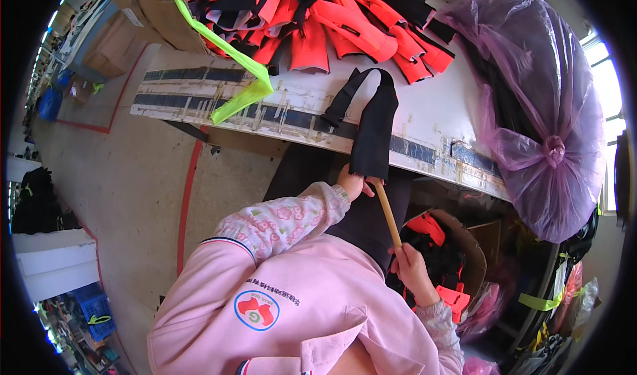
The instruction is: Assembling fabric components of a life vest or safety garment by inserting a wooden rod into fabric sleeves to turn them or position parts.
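Note:
A black fabric sleeve with a strap (373, 133) hangs over the front edge of the white table, its strap curling back onto the tabletop. My left hand (354, 182) is closed on the sleeve's lower end. In my right hand (411, 272) is the lower end of a thin wooden stick (388, 214). The stick slants up to the sleeve's lower opening, where its upper tip is hidden. Farther back on the table lies a heap of orange and black fabric sleeves (352, 30).
A bright yellow-green strip (245, 96) hangs over the table's (424, 119) front edge, beside a cardboard box (156, 10). A purple plastic bag (531, 103), knotted shut, bulges over the right end. Below right, an open carton (472, 245) holds orange and black pieces.

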`<action>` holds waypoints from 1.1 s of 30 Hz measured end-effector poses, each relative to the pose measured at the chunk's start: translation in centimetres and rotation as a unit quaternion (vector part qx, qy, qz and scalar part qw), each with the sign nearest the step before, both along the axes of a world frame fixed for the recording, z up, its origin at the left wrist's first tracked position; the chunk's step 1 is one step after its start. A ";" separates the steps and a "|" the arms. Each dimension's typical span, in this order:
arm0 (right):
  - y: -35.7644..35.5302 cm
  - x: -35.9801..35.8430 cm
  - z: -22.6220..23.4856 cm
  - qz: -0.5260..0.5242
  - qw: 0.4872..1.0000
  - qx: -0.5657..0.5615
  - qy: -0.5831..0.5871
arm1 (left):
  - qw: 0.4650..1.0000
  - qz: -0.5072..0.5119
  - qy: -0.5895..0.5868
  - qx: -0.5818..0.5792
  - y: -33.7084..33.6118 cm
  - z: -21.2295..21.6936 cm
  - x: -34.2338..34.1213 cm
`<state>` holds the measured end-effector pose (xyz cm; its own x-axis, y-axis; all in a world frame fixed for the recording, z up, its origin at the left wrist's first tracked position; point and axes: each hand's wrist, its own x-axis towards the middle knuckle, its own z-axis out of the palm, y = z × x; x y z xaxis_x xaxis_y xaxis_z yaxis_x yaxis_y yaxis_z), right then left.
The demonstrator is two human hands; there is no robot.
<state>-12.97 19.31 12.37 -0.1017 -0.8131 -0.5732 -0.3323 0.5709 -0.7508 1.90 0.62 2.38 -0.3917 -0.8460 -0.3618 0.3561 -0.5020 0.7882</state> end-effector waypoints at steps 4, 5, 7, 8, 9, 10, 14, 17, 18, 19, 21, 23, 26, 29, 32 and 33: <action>-5.8 1.7 -2.3 -0.014 0.999 -0.029 -0.013 | 0.989 -0.033 -0.146 0.017 0.1 -0.3 0.2; -7.3 2.0 -3.4 -0.029 0.998 -0.031 -0.038 | 0.989 -0.034 -0.146 0.020 0.1 -0.3 0.1; -10.3 2.9 -3.7 -0.072 0.994 -0.013 -0.087 | 0.974 -0.060 -0.213 0.040 0.2 0.0 -0.4; -11.3 3.5 -3.7 -0.069 0.994 -0.010 -0.089 | 0.974 -0.057 -0.215 0.043 0.2 -0.8 -0.6; -12.3 4.0 -3.6 -0.089 0.985 0.012 -0.149 | 0.987 -0.002 -0.158 -0.012 0.1 -1.7 -1.0; -12.9 4.5 -3.6 -0.108 0.972 0.035 -0.208 | 0.991 0.052 -0.100 -0.069 0.1 -2.6 -1.0; -13.0 3.3 -4.2 -0.137 0.915 0.038 -0.378 | 0.997 0.036 -0.060 0.032 -0.1 -1.9 -1.6; -13.1 3.2 -3.1 -0.118 0.905 0.045 -0.407 | 0.997 0.054 -0.016 0.056 -0.1 -3.1 -1.3; -13.0 3.3 -2.6 -0.118 0.905 0.041 -0.408 | 0.997 0.049 -0.021 0.055 0.1 -3.3 -1.2; -12.7 3.4 -2.0 -0.098 0.937 0.029 -0.333 | 0.997 0.043 -0.027 0.054 0.3 -3.5 -1.0; -11.4 3.2 -1.1 -0.084 0.964 0.013 -0.252 | 0.995 -0.004 -0.086 0.045 0.4 -2.2 -0.7; -8.6 3.6 -0.6 -0.087 0.971 0.038 -0.218 | 0.987 -0.046 -0.148 0.035 0.4 -2.0 -0.5; -3.7 4.8 -0.5 -0.158 0.928 0.055 -0.332 | 0.993 0.007 -0.120 0.022 0.7 -3.4 -0.9; -1.6 5.6 -1.0 -0.167 0.922 0.024 -0.348 | 0.993 0.012 -0.116 0.026 0.5 -3.7 -1.2; -3.9 6.7 0.1 -0.247 0.874 0.049 -0.415 | 0.997 -0.010 -0.071 -0.015 0.6 -3.4 -1.0; -4.7 7.0 -0.5 -0.255 0.877 0.049 -0.404 | 0.999 -0.005 -0.045 -0.002 0.6 -2.4 -1.2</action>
<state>-5.95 14.59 11.88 0.0337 -0.7222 -0.6909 0.6025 0.5662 -0.5625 0.72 1.23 -0.07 -0.3669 -0.8434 -0.3924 0.2780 -0.5019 0.8190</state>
